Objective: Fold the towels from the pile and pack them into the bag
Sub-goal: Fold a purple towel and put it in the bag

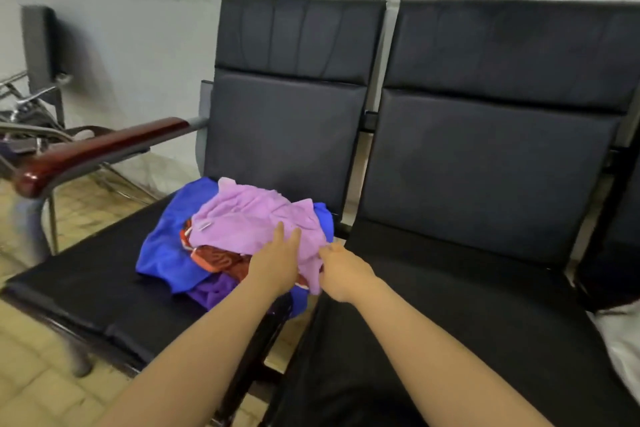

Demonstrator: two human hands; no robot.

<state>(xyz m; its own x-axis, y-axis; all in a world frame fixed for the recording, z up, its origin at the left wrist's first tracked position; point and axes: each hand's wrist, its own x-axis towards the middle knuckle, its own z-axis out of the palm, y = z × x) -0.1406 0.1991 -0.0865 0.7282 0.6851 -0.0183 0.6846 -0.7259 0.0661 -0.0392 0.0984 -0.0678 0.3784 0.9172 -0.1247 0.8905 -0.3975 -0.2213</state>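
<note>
A pile of towels lies on the left black seat (86,288). A light purple towel (249,215) is on top, over a blue towel (166,253), a red-orange patterned one (221,260) and a dark purple one (214,291). My left hand (277,263) rests on the light purple towel with its fingers straight. My right hand (343,270) pinches that towel's near right edge. At the far right edge a white thing (623,340) lies on the seat; whether it is the bag I cannot tell.
Two black padded chairs stand side by side against a grey wall; the right seat (450,288) is bare. A red-brown wooden armrest (97,152) borders the left seat. Metal chair frames (31,104) stand at the far left on a tiled floor.
</note>
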